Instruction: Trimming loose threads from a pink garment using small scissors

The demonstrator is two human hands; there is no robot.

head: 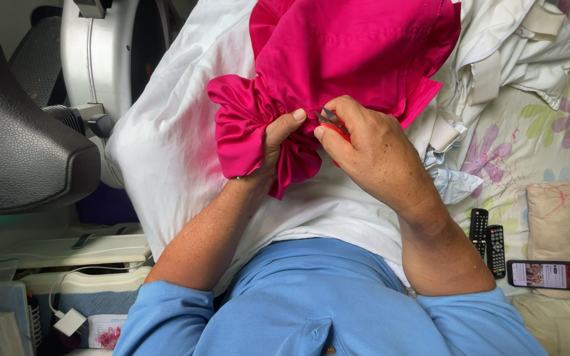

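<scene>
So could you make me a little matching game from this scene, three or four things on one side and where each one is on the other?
Things:
1. left hand
2. right hand
3. two remote controls
4. phone

Places:
A. lying at the far right, screen lit
B. side by side on the flowered sheet
C. gripping the gathered pink fabric
D. holding small red snips at the seam

Pairs: 1-C, 2-D, 3-B, 4-A

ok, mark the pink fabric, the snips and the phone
pink fabric (351,53), head view, flat upper part.
snips (328,118), head view, blades by the thumb.
phone (551,275), head view, screen middle.
</scene>
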